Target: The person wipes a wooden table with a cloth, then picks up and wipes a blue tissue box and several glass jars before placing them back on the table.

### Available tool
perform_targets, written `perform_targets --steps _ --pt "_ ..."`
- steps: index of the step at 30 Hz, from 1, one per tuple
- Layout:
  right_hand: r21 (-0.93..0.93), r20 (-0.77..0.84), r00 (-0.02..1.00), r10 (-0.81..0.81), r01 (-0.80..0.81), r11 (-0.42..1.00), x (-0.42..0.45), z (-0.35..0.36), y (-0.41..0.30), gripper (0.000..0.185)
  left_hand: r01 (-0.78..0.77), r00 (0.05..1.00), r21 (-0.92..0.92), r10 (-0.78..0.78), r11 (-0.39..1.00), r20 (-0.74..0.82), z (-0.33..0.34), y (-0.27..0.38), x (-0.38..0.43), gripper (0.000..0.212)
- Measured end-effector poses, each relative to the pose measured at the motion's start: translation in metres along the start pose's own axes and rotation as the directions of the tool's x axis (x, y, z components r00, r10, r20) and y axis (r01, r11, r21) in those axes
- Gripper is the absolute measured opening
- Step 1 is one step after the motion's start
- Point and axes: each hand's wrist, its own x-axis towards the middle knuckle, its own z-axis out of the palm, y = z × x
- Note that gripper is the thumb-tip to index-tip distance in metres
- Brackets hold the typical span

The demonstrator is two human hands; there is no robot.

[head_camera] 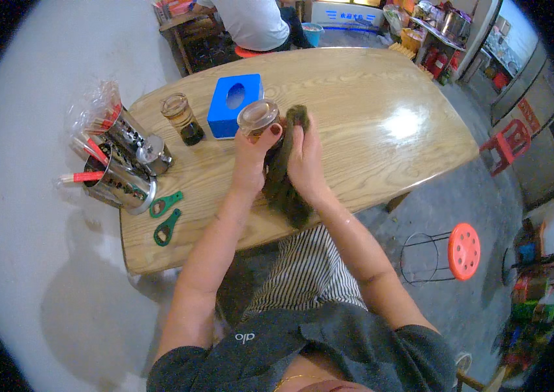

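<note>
My left hand (252,157) grips a glass condiment jar with a clear lid (258,115), held above the wooden table. Against the jar's right side, my right hand (304,159) presses a dark olive cloth (286,188), which hangs down toward the table's near edge. Most of the jar's body is hidden by my fingers and the cloth. Just behind the jar stands a blue tissue box (218,115). A second glass jar (184,120), holding dark liquid, stands to the left of the box.
Perforated metal holders (122,186) with wrapped chopsticks stand by the wall on the left of the table (365,93). Two green bottle openers (166,228) lie nearby. Beyond the far edge sits a person in a white shirt (252,24). A red stool (464,251) is on the right.
</note>
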Motion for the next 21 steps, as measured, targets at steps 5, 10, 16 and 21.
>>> perform_targets --steps 5,10,16,21 --pt "0.078 0.075 0.971 0.228 -0.234 0.969 0.055 -0.003 0.014 0.044 -0.092 0.994 0.205 0.102 0.974 -0.041 0.007 0.003 0.008 0.043" --pt "0.216 0.218 0.963 0.160 -0.207 0.954 0.081 0.008 -0.001 0.041 -0.143 0.973 0.261 0.184 0.955 -0.142 -0.004 0.001 0.019 0.046" --pt "0.147 0.391 0.730 -0.561 0.553 0.820 0.041 0.020 -0.016 0.063 -0.207 0.947 0.194 0.246 0.959 -0.208 -0.030 -0.004 0.017 0.037" --pt "0.017 0.579 0.660 -0.478 0.577 0.817 0.007 0.021 0.013 0.079 -0.118 0.880 0.444 0.301 0.888 -0.368 -0.043 0.005 0.020 0.035"
